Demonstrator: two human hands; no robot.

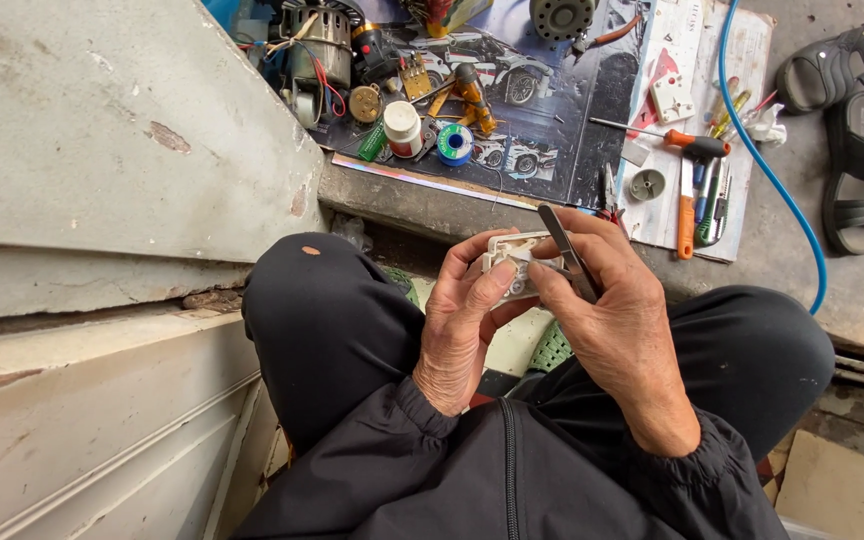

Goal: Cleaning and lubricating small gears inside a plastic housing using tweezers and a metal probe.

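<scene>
View: single, head-worn camera, looking steeply down and slightly forward over the seated wearer's own lap.

Near edge: dark jacket [512,480] and bent knees fill the bottom of the frame.

Centre: left hand [462,325] and right hand [622,320], close to the lens, meeting around a small white part [512,255] and a slim metal tool [567,250].

Far edge: printed sheet [552,110] strewn with tools on the ground, seen from farther off.

Left: pale slanting wall [102,130], very near.

Far right: blue hose [767,165] and black sandals [857,130].

Overlap: none, as only one view exists.
</scene>
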